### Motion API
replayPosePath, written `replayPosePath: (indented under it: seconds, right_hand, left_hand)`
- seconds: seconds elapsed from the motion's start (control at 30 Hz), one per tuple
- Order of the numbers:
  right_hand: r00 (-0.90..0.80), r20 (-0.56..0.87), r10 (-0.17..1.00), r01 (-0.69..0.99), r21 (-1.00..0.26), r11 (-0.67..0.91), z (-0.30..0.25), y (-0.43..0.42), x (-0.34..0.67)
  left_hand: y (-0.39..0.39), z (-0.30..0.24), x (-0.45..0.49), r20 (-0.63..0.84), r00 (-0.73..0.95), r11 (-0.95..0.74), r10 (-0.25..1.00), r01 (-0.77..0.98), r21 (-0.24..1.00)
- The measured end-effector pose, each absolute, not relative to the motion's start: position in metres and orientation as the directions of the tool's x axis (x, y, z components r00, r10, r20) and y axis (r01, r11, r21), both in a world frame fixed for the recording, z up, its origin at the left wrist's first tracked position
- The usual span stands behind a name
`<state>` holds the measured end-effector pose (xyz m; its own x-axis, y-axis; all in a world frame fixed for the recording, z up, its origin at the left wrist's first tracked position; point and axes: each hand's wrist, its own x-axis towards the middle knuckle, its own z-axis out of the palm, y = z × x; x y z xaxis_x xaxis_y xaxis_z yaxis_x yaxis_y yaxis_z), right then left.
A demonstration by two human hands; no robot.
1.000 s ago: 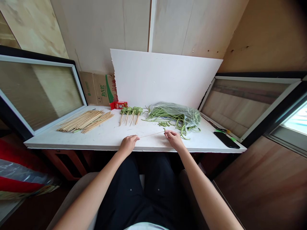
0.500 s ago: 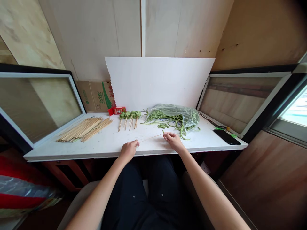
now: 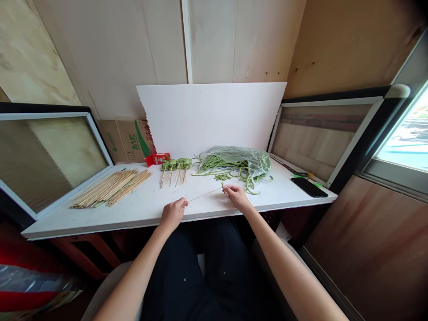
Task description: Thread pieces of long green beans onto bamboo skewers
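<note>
My left hand (image 3: 173, 212) is closed on the near end of a thin bamboo skewer (image 3: 203, 195) at the front edge of the white table (image 3: 140, 207). At the skewer's far tip my right hand (image 3: 235, 196) pinches a small green bean piece (image 3: 222, 184). Just beyond lie a few cut bean pieces (image 3: 221, 177) and a clear plastic bag of long green beans (image 3: 234, 161). Several finished bean skewers (image 3: 174, 168) lie behind my left hand.
A pile of bare bamboo skewers (image 3: 110, 187) lies at the table's left. A red carton (image 3: 157, 158) and a cardboard box (image 3: 129, 140) stand at the back, before a white board (image 3: 210, 116). A black phone (image 3: 309, 187) lies at the right edge. Framed glass panels flank the table.
The head camera has tilted and turned, shifting the whole scene left and down. Both hands keep their hold on the skewer, at nearly the same spot on the table.
</note>
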<state>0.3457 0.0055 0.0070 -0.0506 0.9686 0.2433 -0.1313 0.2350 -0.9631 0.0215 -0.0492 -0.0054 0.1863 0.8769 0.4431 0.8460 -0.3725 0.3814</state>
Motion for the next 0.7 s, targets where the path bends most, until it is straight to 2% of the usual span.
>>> replayPosePath:
  seconds: [0.33,0.57,0.7]
  right_hand:
    - [-0.114,0.254,0.960,-0.094,-0.965,0.245,0.0108,0.0013,0.3438]
    - [-0.061,0.246,0.967,-0.090,-0.966,0.240,0.0108,0.0023,0.3428]
    - [-0.053,0.248,0.967,-0.079,-0.967,0.243,0.0114,0.0025,0.3420]
  left_hand:
    - [-0.0492,-0.0028,0.0271,0.324,0.220,-0.326,0.920,0.888,0.324]
    - [-0.0487,0.0009,0.0254,0.399,0.191,-0.373,0.897,0.812,0.449]
    - [-0.0510,0.0020,0.0253,0.424,0.174,-0.382,0.889,0.793,0.474]
